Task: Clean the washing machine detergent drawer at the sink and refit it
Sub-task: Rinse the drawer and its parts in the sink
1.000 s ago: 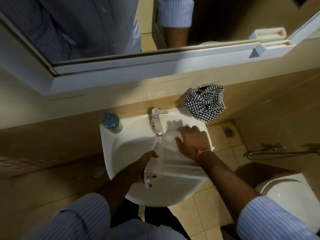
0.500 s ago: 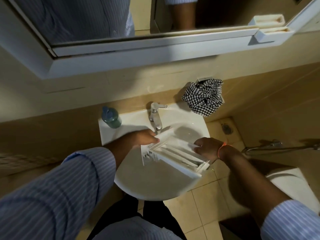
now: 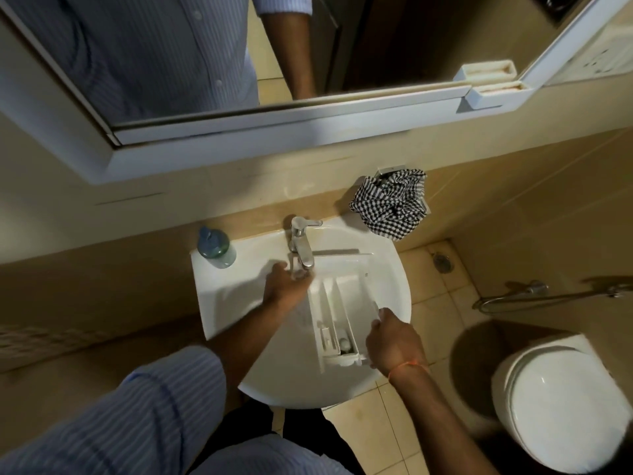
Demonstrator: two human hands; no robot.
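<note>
The white detergent drawer (image 3: 342, 303) lies open side up in the white sink (image 3: 239, 303), its compartments facing me and its far end under the chrome tap (image 3: 301, 241). Water runs from the spout. My right hand (image 3: 394, 341) grips the drawer's near right corner. My left hand (image 3: 287, 282) is at the drawer's far left edge, right under the running water; whether its fingers hold the drawer is unclear.
A blue-capped soap bottle (image 3: 215, 248) stands on the sink's back left corner. A checked cloth (image 3: 390, 204) hangs on the wall at the back right. A toilet (image 3: 561, 402) and a hose (image 3: 548, 296) are to the right. A mirror (image 3: 239, 46) hangs above.
The drawer was turned over from underside up to open side up and swung lengthwise under the tap. My left hand moved to the spout; my right hand moved to the near corner.
</note>
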